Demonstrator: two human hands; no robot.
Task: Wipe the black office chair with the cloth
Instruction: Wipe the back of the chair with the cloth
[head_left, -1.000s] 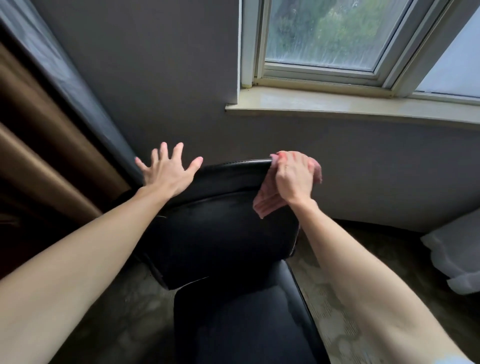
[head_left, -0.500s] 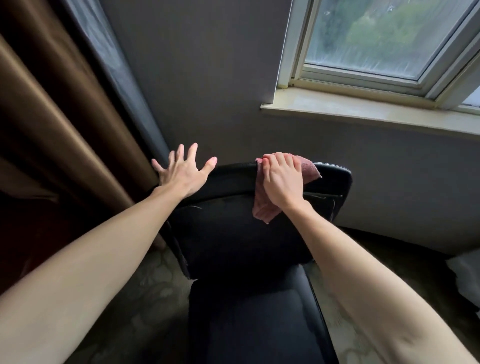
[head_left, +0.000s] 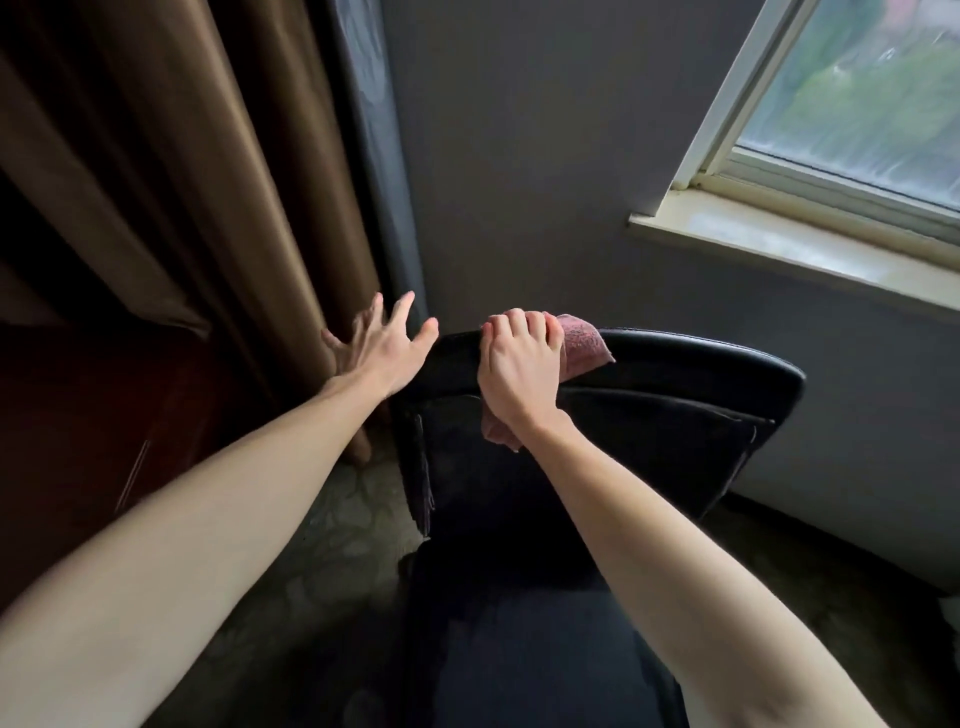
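Pressing a pink cloth (head_left: 582, 343) over the top edge of the black office chair (head_left: 649, 415) backrest, right hand (head_left: 519, 374) curled closed around it. Left hand (head_left: 382, 348) open, fingers spread, by the backrest's left corner near the brown curtain (head_left: 182, 171).

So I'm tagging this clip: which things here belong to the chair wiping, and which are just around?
Part of the job:
chair
cloth
right hand, pressing the cloth on the chair's top edge
left hand, open at the chair's corner

Just around:
curtain
window
sill
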